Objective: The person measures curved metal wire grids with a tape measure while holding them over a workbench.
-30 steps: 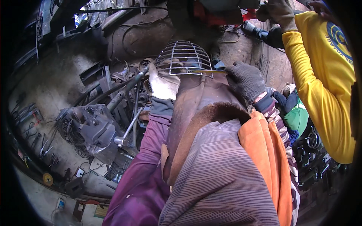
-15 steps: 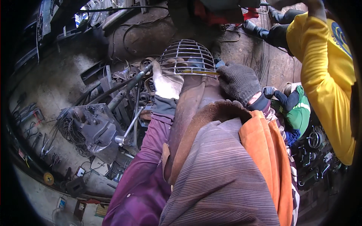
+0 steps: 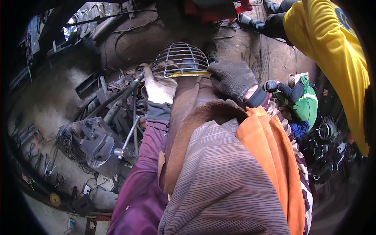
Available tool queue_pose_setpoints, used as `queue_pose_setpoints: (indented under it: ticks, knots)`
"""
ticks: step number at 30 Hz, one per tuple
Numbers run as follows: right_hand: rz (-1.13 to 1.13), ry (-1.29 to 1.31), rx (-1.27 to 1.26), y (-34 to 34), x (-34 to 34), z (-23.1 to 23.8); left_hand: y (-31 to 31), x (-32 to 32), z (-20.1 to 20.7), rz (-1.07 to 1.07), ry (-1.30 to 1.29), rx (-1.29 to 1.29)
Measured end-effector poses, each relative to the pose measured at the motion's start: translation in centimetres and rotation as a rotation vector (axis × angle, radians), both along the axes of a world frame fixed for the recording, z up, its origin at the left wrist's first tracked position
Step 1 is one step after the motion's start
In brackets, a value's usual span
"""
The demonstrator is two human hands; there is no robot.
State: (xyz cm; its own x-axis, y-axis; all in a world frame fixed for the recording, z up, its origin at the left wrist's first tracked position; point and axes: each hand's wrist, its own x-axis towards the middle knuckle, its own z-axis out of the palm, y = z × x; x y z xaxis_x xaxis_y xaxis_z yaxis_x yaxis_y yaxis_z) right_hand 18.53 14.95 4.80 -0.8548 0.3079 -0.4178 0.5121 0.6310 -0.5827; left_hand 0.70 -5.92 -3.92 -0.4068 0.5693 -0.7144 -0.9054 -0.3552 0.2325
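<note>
In front of my chest is a domed cage of curved metal bars (image 3: 181,58), its straight near edge toward me. Along that edge runs a yellow strip (image 3: 190,73). My left hand (image 3: 159,89), in a whitish glove, grips the cage's left corner with the fingers partly behind the bars. At the right corner my right hand (image 3: 234,79), in a dark grey knit glove, is closed on the rim, fingertips hidden. Below the cage hangs a brown leather apron (image 3: 182,113) over my front.
To the left stands a heavy grey metal fixture (image 3: 98,143) with a T-shaped bar handle (image 3: 127,139). Scrap metal (image 3: 113,88) lies behind it. A person in yellow (image 3: 327,51) is close on the right, and a person in green (image 3: 303,103) crouches lower down. Tools (image 3: 49,164) lie at far left.
The view has shifted, so cage, hands and surroundings sit further left in the picture. Both hands keep their hold on the cage. The yellow-sleeved person's raised hand is out of view.
</note>
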Motion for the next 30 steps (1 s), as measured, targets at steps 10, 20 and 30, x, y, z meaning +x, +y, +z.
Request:
queue_pose_setpoints:
  ticks: [10, 20, 30]
  knots:
    - [0.027, 0.038, 0.027, 0.4, 0.1, -1.4, -0.6, -0.4, -1.5, 0.053, -0.025, -0.042]
    - [0.043, 0.039, 0.008, 1.3, -0.1, -2.1, 0.3, -0.5, -0.6, -0.074, -0.053, -0.067]
    - [0.048, 0.121, -0.014, 2.2, -0.2, -3.1, 0.1, -0.9, -2.4, 0.006, -0.05, -0.132]
